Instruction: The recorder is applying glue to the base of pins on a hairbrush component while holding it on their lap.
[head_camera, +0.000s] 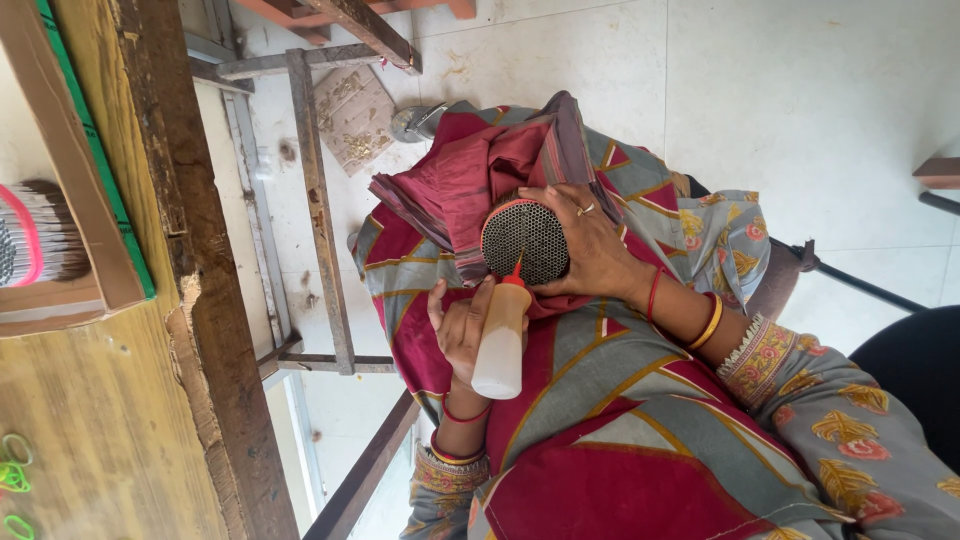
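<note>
Right hand (590, 245) grips a round honeycomb bundle (525, 240) of tubes, open ends facing the camera, held over the lap against folded maroon cloth (460, 185). Left hand (462, 325) wraps a squeeze bottle (500, 340), its red nozzle tip touching the bundle's lower face. Wooden table (100, 400) stands to the side with a cardboard box (70, 230) of sticks and green bands (14, 478) on it.

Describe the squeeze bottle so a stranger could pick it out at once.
Start at the red and grey patterned cloth across the person's lap. At its middle, one hand holds a small translucent squeeze bottle. Its red pointed nozzle touches the round honeycomb-faced bundle gripped by the other hand.
</note>
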